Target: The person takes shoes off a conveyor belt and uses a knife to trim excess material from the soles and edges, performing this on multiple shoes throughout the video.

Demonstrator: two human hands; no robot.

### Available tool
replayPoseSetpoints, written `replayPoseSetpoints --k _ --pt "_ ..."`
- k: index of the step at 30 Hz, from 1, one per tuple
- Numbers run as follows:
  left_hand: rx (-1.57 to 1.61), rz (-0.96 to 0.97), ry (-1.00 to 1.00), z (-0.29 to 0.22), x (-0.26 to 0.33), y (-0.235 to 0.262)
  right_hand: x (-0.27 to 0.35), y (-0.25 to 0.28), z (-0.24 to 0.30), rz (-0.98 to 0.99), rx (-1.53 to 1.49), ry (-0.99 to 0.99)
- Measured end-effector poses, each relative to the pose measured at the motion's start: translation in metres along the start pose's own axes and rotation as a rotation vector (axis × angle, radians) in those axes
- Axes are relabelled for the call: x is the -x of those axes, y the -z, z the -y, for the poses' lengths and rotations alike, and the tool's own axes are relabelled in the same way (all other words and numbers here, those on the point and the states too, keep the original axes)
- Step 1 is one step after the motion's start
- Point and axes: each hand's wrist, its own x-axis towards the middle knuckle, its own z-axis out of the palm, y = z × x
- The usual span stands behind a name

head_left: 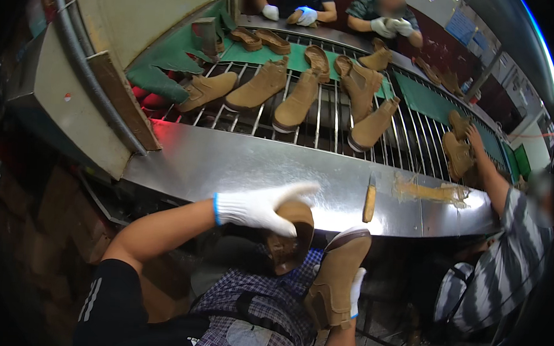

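My left hand (259, 206), in a white glove, rests on top of a tan suede ankle boot (291, 236) held over my lap, fingers stretched toward the steel ledge. My right hand (355, 290), also gloved, is mostly hidden behind a second tan boot (337, 279) that it holds upright by the heel side, sole edge toward the ledge. A checked apron (254, 309) covers my lap under both boots.
A steel ledge (240, 165) runs across in front, with a brush (369, 201) and a glue smear (429, 192) on it. Beyond, a roller conveyor (330, 122) carries several tan boots. Two gloved people work at the far side; another person's arm (487, 171) reaches in from the right.
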Motion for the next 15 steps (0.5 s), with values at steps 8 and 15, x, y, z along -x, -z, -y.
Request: replayPoseSetpoints --k 8,15 --pt "0.688 0.201 0.061 0.064 -0.063 -0.074 0.072 -0.012 -0.050 -0.158 -0.064 -0.098" --pt "1.169 0.201 0.551 0.090 -0.056 -0.119 0.092 -0.020 -0.046 -0.140 0.525 -0.021"
